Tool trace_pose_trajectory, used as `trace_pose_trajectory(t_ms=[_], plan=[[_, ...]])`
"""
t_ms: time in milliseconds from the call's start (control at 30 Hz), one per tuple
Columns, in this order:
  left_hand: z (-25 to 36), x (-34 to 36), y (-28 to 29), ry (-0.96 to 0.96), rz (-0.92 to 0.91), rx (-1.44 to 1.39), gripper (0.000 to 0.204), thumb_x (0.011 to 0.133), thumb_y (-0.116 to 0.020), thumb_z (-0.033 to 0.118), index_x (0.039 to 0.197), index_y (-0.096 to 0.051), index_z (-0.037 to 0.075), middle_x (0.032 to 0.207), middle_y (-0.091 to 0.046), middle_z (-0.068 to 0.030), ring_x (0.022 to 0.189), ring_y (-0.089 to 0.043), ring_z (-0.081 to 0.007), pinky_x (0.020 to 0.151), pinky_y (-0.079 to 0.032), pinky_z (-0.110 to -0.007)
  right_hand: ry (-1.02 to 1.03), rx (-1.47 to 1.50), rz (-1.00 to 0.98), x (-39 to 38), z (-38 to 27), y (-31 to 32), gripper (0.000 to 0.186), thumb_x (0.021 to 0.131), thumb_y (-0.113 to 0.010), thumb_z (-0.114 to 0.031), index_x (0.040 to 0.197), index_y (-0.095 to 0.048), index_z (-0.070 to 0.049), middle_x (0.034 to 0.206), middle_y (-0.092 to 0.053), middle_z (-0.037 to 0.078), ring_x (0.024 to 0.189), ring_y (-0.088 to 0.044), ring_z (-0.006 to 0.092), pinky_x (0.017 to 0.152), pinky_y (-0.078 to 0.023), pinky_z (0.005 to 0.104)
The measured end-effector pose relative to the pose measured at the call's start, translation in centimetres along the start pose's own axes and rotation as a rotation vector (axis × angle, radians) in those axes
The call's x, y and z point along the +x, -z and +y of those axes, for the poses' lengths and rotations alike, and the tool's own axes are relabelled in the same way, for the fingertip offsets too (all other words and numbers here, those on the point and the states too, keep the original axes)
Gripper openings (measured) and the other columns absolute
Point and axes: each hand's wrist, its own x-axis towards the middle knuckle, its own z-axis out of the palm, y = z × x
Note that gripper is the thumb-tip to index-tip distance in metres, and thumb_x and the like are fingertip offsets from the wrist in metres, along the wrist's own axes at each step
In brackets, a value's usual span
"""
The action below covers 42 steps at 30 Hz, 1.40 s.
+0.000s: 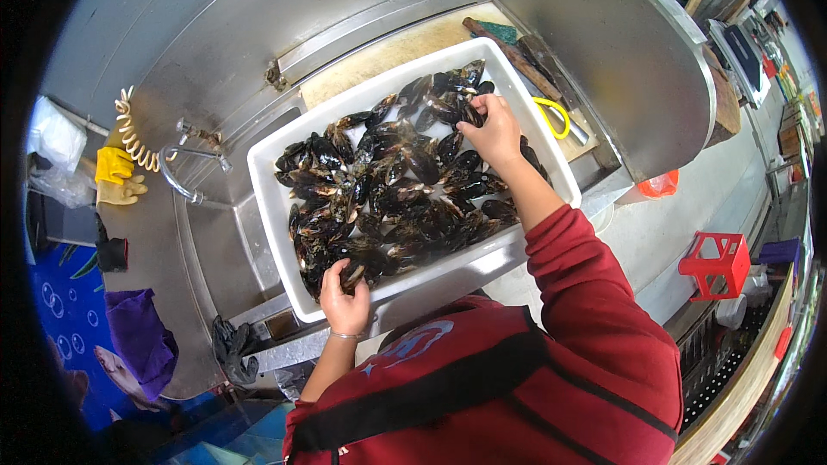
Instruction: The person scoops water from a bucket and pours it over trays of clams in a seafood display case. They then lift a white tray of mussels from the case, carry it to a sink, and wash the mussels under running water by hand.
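Note:
A white rectangular tray (266,196) rests across the steel sink and holds a layer of dark mussels (401,207), several with pale growths on their shells. At its near left corner, my left hand (345,303) has its thumb and fingers curled round a mussel (352,273). Toward the far right end, my right hand (494,131) pinches another mussel (468,112) between thumb and fingers, the shell partly covered by the hand. Both hands are bare, and a thin bracelet circles the left wrist.
Left of the tray are a metal faucet (183,174), a coiled hose (134,133) and yellow gloves (115,166). Behind it lies a pale board (370,71). A yellow-handled tool (554,117) is beside the tray's right end. A red stool (718,265) stands farther right.

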Motion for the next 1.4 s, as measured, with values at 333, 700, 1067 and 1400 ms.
trace_pose_trajectory(t_ms=[333,700,1067,1400], plan=[[-0.4,1.5,1.0,0.451,-0.188,-0.901,0.042,0.08,-0.071,0.006,0.118,-0.053,0.003,0.115,-0.061,-0.0099,0.101,-0.06,-0.0182,0.088,-0.049,-0.032,-0.026,0.559,-0.27,-6.6,-5.2,-3.0,0.042,0.064,-0.08,-0.015,0.097,-0.057,-0.004,0.091,-0.056,0.009,0.085,-0.059,0.0212,0.075,-0.049,0.0333],[-1.3,2.9,3.2,0.484,-0.215,-1.495,0.048,0.087,-0.06,0.018,0.131,-0.043,0.009,0.127,-0.053,-0.0125,0.114,-0.055,-0.0313,0.083,-0.054,-0.045,0.438,0.373,-0.601,-11.4,-10.3,-1.2,0.023,0.074,-0.066,-0.011,0.097,-0.064,-0.007,0.094,-0.059,0.01,0.089,-0.061,0.0286,0.077,-0.051,0.0371],[-4.3,0.0,5.8,0.463,0.054,-1.352,0.039,0.09,-0.056,0.014,0.129,-0.047,0.012,0.124,-0.054,-0.0067,0.114,-0.054,-0.0298,0.081,-0.054,-0.042,0.298,-0.261,-0.223,-5.7,2.1,6.5,0.023,0.073,-0.07,-0.015,0.094,-0.069,-0.006,0.105,-0.065,0.011,0.099,-0.061,0.0296,0.087,-0.048,0.0395],[-4.2,0.4,4.0,0.462,0.079,-1.442,0.038,0.092,-0.055,0.016,0.129,-0.046,0.013,0.123,-0.055,-0.0088,0.113,-0.054,-0.0303,0.084,-0.053,-0.044,-0.067,-0.147,-0.548,-5.4,5.1,11.6,0.039,0.08,-0.067,-0.013,0.117,-0.061,-0.003,0.133,-0.049,0.022,0.122,-0.048,0.0341,0.102,-0.039,0.0357]])
